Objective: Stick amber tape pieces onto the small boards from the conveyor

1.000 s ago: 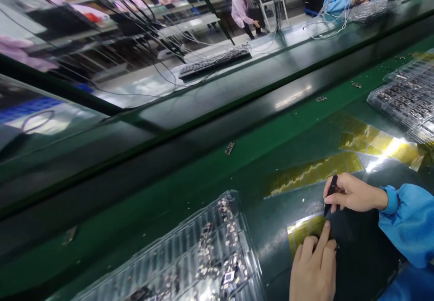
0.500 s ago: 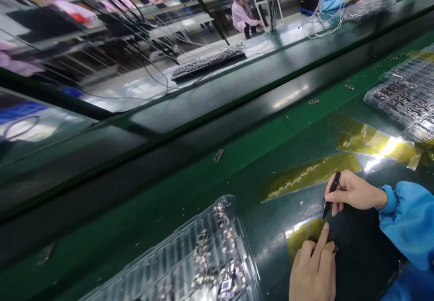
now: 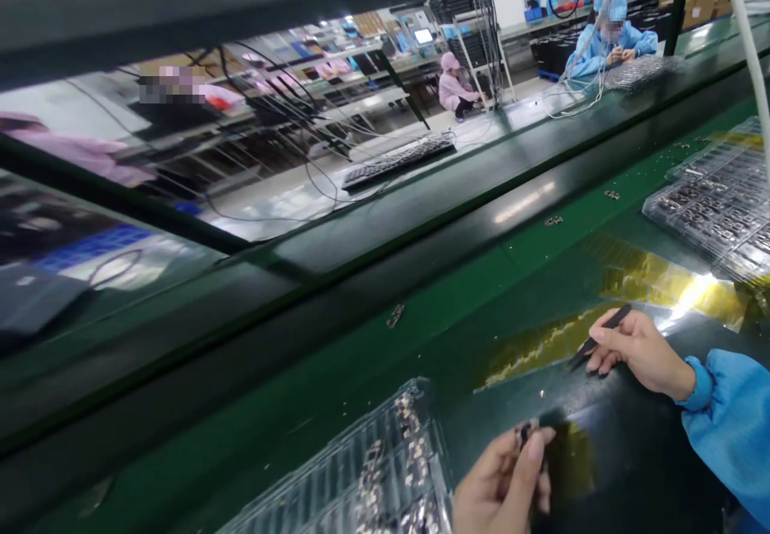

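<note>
Above the near side of the dark green counter [image 3: 457,374], a small dark part with metallic bits [image 3: 525,435] is gripped in the left hand [image 3: 505,478], thumb pressed against the fingers around it; its exact shape is too small to make out. Just beside those fingertips, to the right, a yellow translucent film sheet [image 3: 571,454] lies flat, partly in shadow. Farther toward the far edge, the right hand [image 3: 638,349] has its fingers closed round a slim black pen-like tool [image 3: 607,332], whose tip slants down and to the left; whether the tip carries anything cannot be told. A bright blue sleeve with a gathered cuff [image 3: 727,422] covers that arm. Next to the tool lies a long strip of yellow film [image 3: 535,349], and beyond the right hand are more yellow film pieces [image 3: 674,277], one washed out by glare. Left of the left hand stands a clear ribbed plastic tray [image 3: 313,478] partly filled with small dark and metallic parts; another clear plastic tray [image 3: 662,212], also loaded, sits toward the counter's far right. Along the far edge, a few loose metallic parts [image 3: 395,315] lie well apart on a green strip, below a long dark ledge [image 3: 361,253].
</note>
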{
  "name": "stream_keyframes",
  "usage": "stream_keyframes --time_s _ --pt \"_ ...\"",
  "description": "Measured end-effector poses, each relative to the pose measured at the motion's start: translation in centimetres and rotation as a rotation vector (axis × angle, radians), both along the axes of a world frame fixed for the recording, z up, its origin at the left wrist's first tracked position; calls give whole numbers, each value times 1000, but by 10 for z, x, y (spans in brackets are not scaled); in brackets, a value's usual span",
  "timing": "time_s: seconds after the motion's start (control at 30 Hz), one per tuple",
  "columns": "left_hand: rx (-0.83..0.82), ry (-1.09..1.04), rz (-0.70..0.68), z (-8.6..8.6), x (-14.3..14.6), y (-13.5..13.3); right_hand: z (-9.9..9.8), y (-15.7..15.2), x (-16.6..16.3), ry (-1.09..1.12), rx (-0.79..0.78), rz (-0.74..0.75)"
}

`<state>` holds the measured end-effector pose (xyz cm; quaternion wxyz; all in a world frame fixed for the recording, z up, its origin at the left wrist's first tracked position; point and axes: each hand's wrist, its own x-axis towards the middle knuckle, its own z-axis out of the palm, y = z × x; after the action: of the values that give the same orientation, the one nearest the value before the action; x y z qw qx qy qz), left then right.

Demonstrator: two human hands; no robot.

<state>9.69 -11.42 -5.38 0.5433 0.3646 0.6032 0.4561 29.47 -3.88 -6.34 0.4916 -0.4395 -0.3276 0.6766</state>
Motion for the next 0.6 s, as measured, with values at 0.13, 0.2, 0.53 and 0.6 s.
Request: stream_keyframes --time_s 0.13,0.2,0.53,0.6 --pt "-202 -300 18 -5 22 19 4 -8 -5 14 15 -55" --pt "-222 -351 -4 -11 27 23 3 -13 -8 1 23 -48" --pt "-208 -350 -17 -19 26 20 -6 -25 -21 -134 79 -21" --pt "-216 -363 -8 -21 26 20 -5 -26 -21 -160 83 -18"
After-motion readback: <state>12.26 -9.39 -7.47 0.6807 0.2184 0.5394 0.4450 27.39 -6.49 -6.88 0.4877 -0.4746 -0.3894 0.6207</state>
